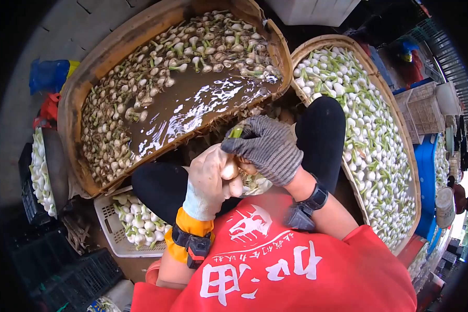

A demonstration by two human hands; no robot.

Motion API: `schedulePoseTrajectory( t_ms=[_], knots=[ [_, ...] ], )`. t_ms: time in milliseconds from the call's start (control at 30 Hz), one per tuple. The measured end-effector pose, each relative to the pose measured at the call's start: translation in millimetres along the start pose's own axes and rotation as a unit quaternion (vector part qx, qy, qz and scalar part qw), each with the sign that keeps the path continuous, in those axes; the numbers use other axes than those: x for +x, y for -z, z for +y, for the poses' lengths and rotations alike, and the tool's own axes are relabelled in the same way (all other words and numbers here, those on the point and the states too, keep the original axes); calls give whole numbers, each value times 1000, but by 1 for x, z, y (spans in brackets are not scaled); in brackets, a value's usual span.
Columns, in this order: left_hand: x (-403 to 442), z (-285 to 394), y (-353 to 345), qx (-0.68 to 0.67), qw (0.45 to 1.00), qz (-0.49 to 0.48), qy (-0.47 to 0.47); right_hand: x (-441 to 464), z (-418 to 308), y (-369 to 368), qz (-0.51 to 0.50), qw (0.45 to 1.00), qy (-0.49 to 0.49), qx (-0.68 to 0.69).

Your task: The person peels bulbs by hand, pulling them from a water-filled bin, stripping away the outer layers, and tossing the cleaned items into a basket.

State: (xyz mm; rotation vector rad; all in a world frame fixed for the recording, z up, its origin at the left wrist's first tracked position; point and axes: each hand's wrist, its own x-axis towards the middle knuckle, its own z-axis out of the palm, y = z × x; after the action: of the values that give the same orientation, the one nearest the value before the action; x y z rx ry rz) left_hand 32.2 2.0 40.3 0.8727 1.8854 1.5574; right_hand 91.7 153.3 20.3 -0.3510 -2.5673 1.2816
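Note:
My left hand [205, 179], in a pale glove with an orange cuff, is closed around a whitish bulb [230, 169] that looks like fresh garlic or a small onion. My right hand [268, 148], in a grey striped knit glove, presses close against it with curled fingers. A short green stem [236, 131] sticks out by the right fingertips. The fingers cover much of the bulb, and any tool between them is hidden. Below the hands, between my knees, more peeled white bulbs [256, 183] show in part.
A large basin [70, 122] of muddy water with unpeeled bulbs stands ahead. To the right is a long wooden-rimmed tray [332, 39] full of white bulbs with green stems. A white plastic basket [109, 229] of bulbs sits by my left knee. Dark crates [80, 278] stand at lower left.

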Motion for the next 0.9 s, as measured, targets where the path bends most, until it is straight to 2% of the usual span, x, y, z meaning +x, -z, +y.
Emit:
schedulePoseTrajectory(
  t_ms=[33,67,100,133,167,200,233,267,300,333,400,433,467,533,567,600,633,667,700,733,767,800,833,867,900],
  knots=[
    [-3,-2,8,-86,991,-24,104,0,-5,3,-5,1000,5,-13],
    [-2,-11,12,-86,990,-24,104,-1,-3,4,-5,1000,5,-14],
    [1,-27,15,103,993,-39,-34,-1,1,5,11,988,114,-103],
    [7,-27,18,286,942,-52,-169,-2,5,6,26,956,220,-190],
    [8,-23,27,298,936,-114,-148,-2,7,6,19,957,220,-190],
    [6,-15,28,299,936,-112,-147,-1,7,4,17,956,222,-189],
    [6,-4,28,46,992,-116,19,-1,8,2,11,976,179,-120],
    [4,0,26,-213,954,-109,182,-2,9,1,4,990,134,-50],
    [5,-5,23,-325,921,-122,178,0,8,4,25,964,256,-66],
    [3,-5,22,-326,920,-122,180,3,6,7,24,964,255,-65],
    [-2,-5,22,-452,844,-153,243,7,2,11,-50,971,148,180],
    [-3,-10,17,-507,817,-159,222,7,1,10,-94,936,10,339],
    [-1,-12,10,-598,754,-155,221,7,7,6,-93,936,9,339],
    [1,-8,-1,-511,826,-66,230,10,21,-3,-21,961,107,253],
    [1,-14,-4,-408,891,-31,195,13,25,1,-2,978,176,111],
    [0,-25,-2,-298,935,17,192,10,25,2,-3,979,173,109],
    [2,-37,-1,-45,995,70,60,7,19,5,-19,990,86,107],
    [6,-43,0,213,967,120,-75,5,12,8,-35,994,-1,105],
    [8,-46,2,212,967,122,-73,4,2,9,-69,985,-99,123],
    [11,-47,3,256,942,144,-159,5,5,8,-70,985,-98,123],
    [14,-47,4,298,908,164,-245,6,9,7,-67,990,-48,116],
    [11,-43,4,300,907,163,-245,6,13,7,-65,992,3,109],
    [5,-36,1,130,978,150,-63,8,9,15,-115,973,-59,189],
    [0,-32,0,-49,983,126,124,8,11,15,-113,973,-59,192],
    [-2,-32,0,-125,972,111,162,8,15,14,-122,973,-35,195]
  ],
)
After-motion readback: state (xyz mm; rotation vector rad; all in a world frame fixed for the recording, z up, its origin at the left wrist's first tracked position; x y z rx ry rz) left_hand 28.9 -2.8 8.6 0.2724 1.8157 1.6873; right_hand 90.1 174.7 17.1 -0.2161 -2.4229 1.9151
